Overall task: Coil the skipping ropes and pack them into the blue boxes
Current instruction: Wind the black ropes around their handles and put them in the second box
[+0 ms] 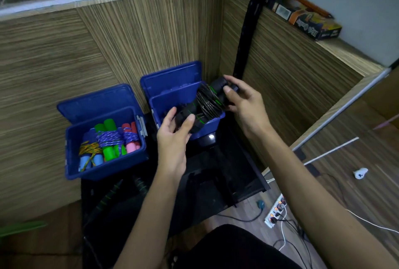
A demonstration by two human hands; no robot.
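A coiled black skipping rope (208, 102) with green-striped handles hangs over the right blue box (170, 101). My left hand (174, 132) grips its lower handle end. My right hand (241, 100) grips the upper handle end near the box's right rim. The left blue box (103, 170) holds several coiled ropes with green, pink and blue handles (110, 141). Both boxes stand with lids tipped open against the wooden wall.
Both boxes sit on a low black stand (226, 173) in a corner of striped wooden panels. More black rope handles (140, 184) lie in front of the left box. A black pole (248, 37) rises behind the right box. A power strip (276, 210) and cables lie on the floor.
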